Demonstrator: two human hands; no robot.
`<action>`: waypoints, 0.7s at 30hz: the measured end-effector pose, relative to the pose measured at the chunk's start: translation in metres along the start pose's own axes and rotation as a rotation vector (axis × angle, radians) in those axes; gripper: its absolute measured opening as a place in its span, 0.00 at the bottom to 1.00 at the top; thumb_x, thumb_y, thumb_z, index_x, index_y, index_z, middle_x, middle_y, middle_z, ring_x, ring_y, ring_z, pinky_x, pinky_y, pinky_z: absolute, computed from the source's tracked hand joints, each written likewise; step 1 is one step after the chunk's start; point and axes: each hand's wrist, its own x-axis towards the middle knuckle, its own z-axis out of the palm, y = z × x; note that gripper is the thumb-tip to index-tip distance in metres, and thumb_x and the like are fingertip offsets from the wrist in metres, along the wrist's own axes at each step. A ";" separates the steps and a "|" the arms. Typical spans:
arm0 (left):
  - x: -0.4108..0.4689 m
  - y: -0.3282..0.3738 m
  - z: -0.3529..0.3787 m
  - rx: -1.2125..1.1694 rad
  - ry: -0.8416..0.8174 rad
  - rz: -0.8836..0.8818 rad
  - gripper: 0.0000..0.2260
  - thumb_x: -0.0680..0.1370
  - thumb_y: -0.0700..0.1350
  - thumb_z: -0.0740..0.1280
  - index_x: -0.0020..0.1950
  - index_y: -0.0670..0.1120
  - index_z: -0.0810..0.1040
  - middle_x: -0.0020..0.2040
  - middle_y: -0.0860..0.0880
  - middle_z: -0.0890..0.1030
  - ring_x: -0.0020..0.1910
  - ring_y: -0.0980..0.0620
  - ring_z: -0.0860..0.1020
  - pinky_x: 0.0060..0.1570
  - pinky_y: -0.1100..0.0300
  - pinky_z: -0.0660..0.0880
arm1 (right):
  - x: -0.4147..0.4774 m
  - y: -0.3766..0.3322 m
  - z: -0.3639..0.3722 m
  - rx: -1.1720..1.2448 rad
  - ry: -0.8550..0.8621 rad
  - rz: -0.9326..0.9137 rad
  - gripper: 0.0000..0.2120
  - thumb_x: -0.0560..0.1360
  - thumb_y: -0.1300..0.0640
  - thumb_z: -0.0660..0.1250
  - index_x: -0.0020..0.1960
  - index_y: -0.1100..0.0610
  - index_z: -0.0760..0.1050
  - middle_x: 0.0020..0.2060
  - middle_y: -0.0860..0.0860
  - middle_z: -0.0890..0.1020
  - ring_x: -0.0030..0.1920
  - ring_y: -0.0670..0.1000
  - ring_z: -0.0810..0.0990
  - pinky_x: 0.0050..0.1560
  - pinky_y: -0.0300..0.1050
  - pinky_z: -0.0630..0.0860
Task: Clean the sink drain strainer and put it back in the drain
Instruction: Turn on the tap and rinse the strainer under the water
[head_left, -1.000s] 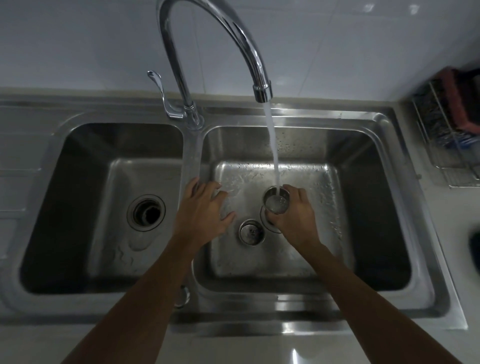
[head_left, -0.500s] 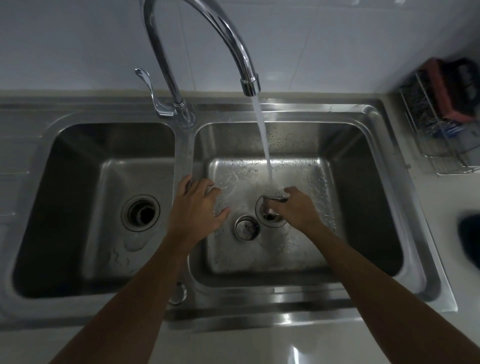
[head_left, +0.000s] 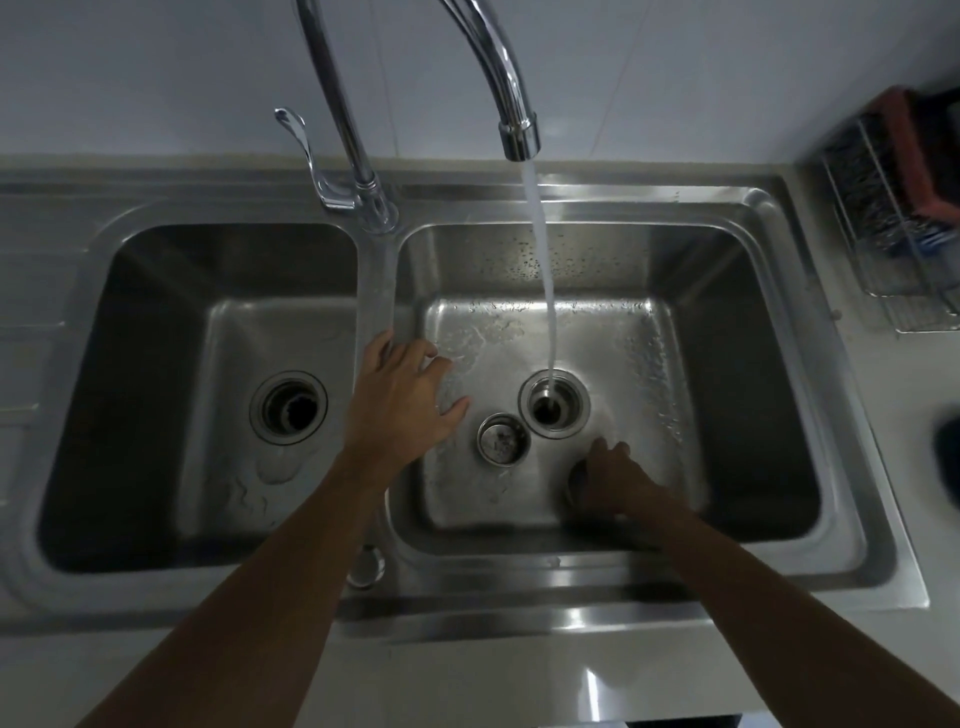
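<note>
Steel strainer (head_left: 577, 480) seems cupped in the curled right hand (head_left: 608, 480) near the basin's front edge; the open drain (head_left: 554, 403) sits just behind it. Left hand (head_left: 402, 402) rests spread, empty.

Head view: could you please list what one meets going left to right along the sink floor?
Left basin drain → left hand → loose strainer cup → right basin drain taking the water stream → right hand.
</note>
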 end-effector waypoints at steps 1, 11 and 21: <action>0.000 0.000 0.001 -0.004 0.006 0.000 0.26 0.75 0.67 0.63 0.61 0.50 0.84 0.59 0.50 0.81 0.58 0.49 0.81 0.76 0.47 0.57 | -0.002 -0.002 0.003 -0.027 -0.007 0.022 0.34 0.78 0.50 0.70 0.76 0.61 0.59 0.70 0.64 0.64 0.68 0.66 0.73 0.67 0.56 0.73; -0.001 0.000 0.002 0.002 0.060 0.021 0.24 0.76 0.67 0.64 0.60 0.50 0.83 0.57 0.50 0.82 0.56 0.50 0.81 0.75 0.47 0.60 | 0.005 -0.092 0.014 -0.184 0.238 -0.420 0.44 0.69 0.48 0.79 0.77 0.51 0.59 0.69 0.59 0.68 0.65 0.65 0.76 0.56 0.57 0.78; -0.001 -0.002 0.006 -0.024 0.079 0.020 0.24 0.76 0.65 0.64 0.59 0.49 0.84 0.56 0.50 0.82 0.55 0.50 0.81 0.76 0.48 0.57 | 0.033 -0.059 -0.051 0.211 0.509 -0.202 0.31 0.72 0.47 0.76 0.67 0.61 0.67 0.60 0.61 0.76 0.56 0.66 0.80 0.51 0.55 0.78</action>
